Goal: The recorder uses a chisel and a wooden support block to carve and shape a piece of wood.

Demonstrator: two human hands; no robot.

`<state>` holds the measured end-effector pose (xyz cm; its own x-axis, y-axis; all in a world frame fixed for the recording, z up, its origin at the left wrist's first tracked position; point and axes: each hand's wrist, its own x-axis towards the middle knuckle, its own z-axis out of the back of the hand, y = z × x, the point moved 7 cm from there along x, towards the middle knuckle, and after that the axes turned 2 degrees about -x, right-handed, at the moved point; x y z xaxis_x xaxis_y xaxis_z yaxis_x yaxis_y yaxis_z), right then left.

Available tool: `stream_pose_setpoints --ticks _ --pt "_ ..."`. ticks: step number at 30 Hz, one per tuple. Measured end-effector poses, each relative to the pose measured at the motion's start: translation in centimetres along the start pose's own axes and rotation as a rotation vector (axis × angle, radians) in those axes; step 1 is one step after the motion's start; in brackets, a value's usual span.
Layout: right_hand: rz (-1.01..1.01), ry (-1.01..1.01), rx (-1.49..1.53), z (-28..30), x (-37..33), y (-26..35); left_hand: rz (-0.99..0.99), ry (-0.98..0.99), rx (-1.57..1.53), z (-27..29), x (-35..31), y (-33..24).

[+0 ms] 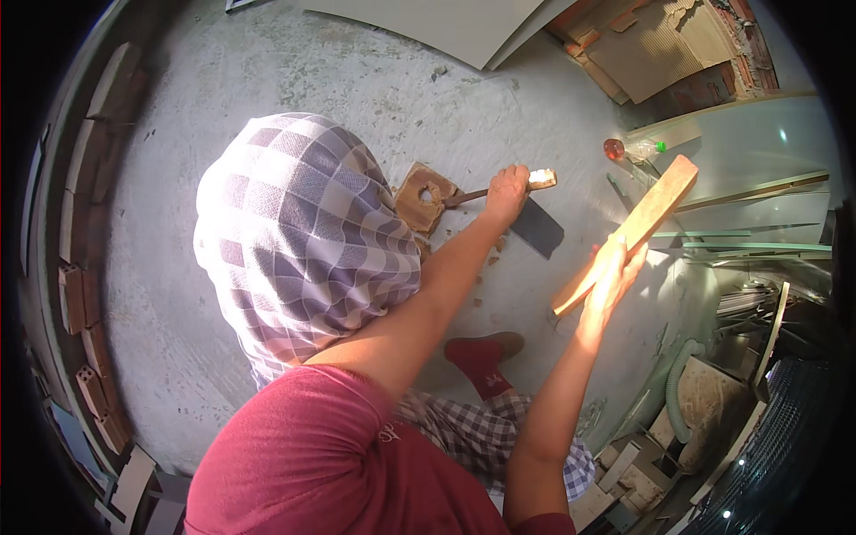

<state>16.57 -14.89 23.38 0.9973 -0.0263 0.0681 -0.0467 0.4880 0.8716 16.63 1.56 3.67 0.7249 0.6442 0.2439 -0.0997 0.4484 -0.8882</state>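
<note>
One square wooden block with a round hole lies on the concrete floor, a little toward 12 o'clock from mid-view. At its 3 o'clock edge, a chisel, blade end meeting the wood as seen from above; too small to tell contact for certain. Left hand wraps the chisel's pale handle, fingers closed. Dark grey flat strip at that hand's 5 o'clock. Right hand clamped round a squared wooden bar, tilted, far end toward 1 o'clock, clear of block and chisel. Farther out: bent knee under checked cloth, 10 o'clock; red-socked foot, 5; green-capped bottle, 2; bricks, 9; pale sheet, 12.
</note>
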Motion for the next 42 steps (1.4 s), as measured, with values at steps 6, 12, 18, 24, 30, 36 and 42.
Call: stream_pose_setpoints --ticks 6,12,18,24,30,36,42 --pt "-0.407 0.639 -0.266 -5.9 -1.6 -5.0 -0.027 -0.014 0.017 -0.1 -0.1 0.3" --pt "-0.376 0.382 -0.004 -1.2 3.3 -4.0 -0.028 0.050 0.036 -0.5 -0.1 0.0" --pt "-0.301 0.650 -0.256 -5.9 0.4 -6.6 0.057 0.069 0.069 -0.2 0.6 1.3" --pt "-0.414 0.460 -0.090 -5.0 1.8 -5.0 0.097 0.095 0.054 -0.2 0.8 1.8" --pt "-0.384 0.382 -0.035 -5.0 1.8 -6.6 0.090 0.146 0.059 -0.5 0.9 1.5" --pt "-0.348 0.570 -0.232 -5.2 1.4 -4.5 0.116 0.112 0.046 -0.1 1.0 1.9" --pt "-0.248 0.157 0.051 -3.9 2.8 -4.6 0.049 0.126 0.116 -0.4 0.8 1.2"
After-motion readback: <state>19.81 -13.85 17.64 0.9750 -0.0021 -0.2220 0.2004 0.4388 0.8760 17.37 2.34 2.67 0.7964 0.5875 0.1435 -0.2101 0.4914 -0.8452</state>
